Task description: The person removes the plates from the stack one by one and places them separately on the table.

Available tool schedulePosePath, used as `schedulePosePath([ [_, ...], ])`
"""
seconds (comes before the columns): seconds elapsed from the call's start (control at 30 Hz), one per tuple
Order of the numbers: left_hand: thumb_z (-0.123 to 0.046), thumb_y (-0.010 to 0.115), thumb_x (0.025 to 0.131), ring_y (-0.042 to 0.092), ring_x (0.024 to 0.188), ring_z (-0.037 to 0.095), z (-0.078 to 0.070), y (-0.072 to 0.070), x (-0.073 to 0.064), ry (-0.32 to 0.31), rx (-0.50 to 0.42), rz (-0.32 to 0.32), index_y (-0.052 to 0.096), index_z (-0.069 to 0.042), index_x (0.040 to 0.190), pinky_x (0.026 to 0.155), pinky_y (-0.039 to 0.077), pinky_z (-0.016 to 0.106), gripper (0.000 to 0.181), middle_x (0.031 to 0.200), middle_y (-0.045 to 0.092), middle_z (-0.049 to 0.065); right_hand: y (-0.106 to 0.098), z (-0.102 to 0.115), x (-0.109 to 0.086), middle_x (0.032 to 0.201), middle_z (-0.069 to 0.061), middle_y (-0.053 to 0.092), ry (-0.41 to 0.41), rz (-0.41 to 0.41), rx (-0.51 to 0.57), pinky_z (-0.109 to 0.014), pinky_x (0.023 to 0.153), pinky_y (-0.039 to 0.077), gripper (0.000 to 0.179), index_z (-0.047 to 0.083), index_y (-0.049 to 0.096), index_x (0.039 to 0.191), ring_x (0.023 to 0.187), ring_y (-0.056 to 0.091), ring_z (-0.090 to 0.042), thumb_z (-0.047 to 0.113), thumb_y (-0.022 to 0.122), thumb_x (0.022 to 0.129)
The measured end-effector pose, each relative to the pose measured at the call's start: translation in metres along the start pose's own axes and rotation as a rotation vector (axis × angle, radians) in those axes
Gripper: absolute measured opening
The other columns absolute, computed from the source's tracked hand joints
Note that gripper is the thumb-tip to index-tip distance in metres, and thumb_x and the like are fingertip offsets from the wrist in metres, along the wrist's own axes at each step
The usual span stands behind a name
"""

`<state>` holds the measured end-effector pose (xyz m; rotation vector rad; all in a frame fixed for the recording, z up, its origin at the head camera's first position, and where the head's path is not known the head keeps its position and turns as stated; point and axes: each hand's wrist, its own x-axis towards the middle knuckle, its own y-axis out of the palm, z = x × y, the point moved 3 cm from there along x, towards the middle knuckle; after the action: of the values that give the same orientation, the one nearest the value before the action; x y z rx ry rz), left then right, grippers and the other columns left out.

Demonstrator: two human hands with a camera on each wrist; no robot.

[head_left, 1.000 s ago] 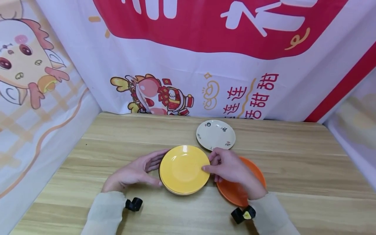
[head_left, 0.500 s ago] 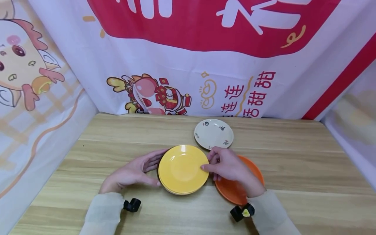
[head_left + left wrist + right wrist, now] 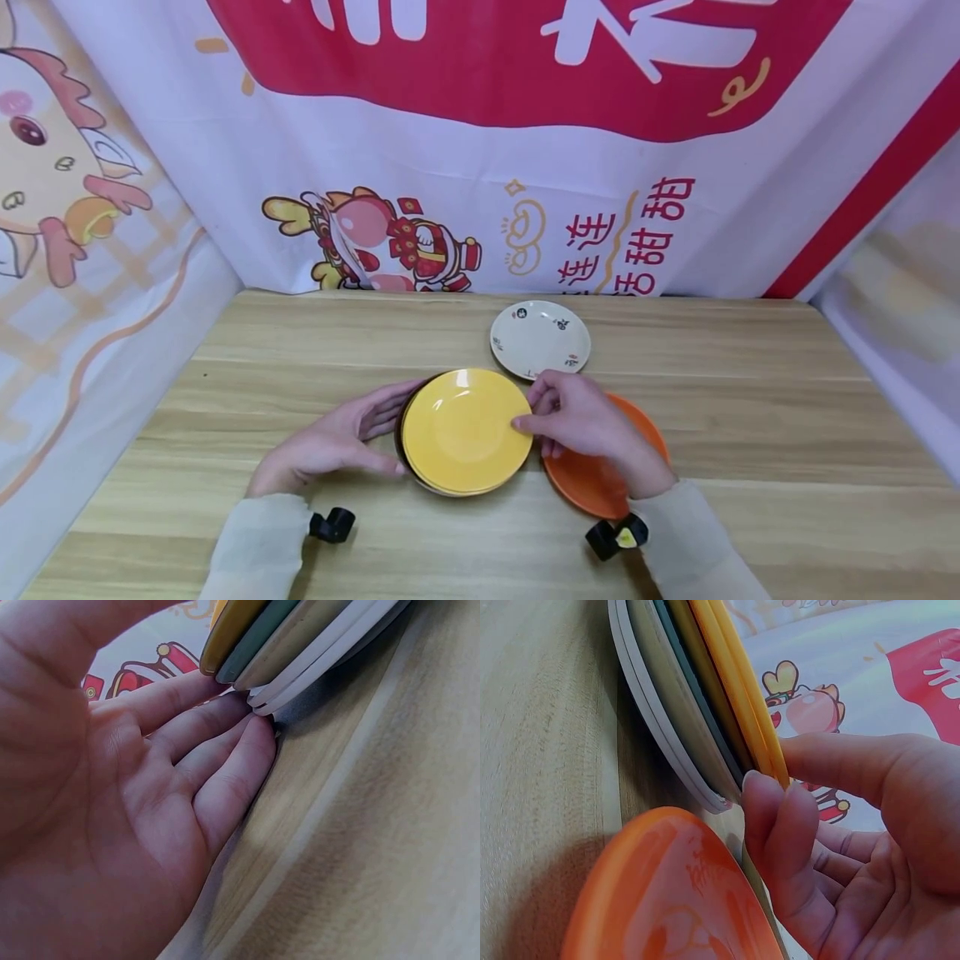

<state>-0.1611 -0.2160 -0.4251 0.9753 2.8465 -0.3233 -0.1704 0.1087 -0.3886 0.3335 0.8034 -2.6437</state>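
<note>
Your wood-grained tabletop [image 3: 750,400] carries a yellow-topped plate stack [image 3: 465,433], an orange plate [image 3: 588,483] and a white patterned plate [image 3: 540,337].

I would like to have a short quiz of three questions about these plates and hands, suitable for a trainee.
1. Multiple choice: Which hand pinches the top yellow plate at its rim? A) left B) right
2. True or false: The orange plate lies at the left of the stack.
3. Short answer: Which plate lies nearest to the printed cloth at the back?

Key:
1. B, the right hand.
2. False; it lies at the right.
3. The pale patterned plate.
</note>
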Motion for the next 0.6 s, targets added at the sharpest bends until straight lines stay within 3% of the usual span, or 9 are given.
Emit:
schedulePosePath([
  [0.2,-0.008,0.092,0.08,0.029,0.165,0.036,-0.0002,0.0001,-0.0003,0.002,-0.003,0.002,0.034,-0.019,0.169,0.119,0.039,0.01,0.107,0.176,0.035,0.005,-0.0009,0.0009,-0.0015,0.084,-0.008,0.072,0.001,0.007,0.012,-0.029,0.06,0.063,0.029,0.009,0.064,0.11,0.062,0.069,-0.021,0.021,0.086,0.094],
  [0.6,-0.007,0.092,0.08,0.029,0.164,0.037,-0.0004,-0.0007,-0.0004,0.023,0.0,0.006,0.033,-0.016,0.169,0.119,0.038,0.009,0.107,0.176,0.036,0.008,0.0002,-0.0005,0.001,0.093,-0.011,0.074,0.069,-0.016,0.151,-0.032,0.068,0.068,0.026,0.008,0.066,0.118,0.069,0.075,-0.023,0.016,0.081,0.097],
])
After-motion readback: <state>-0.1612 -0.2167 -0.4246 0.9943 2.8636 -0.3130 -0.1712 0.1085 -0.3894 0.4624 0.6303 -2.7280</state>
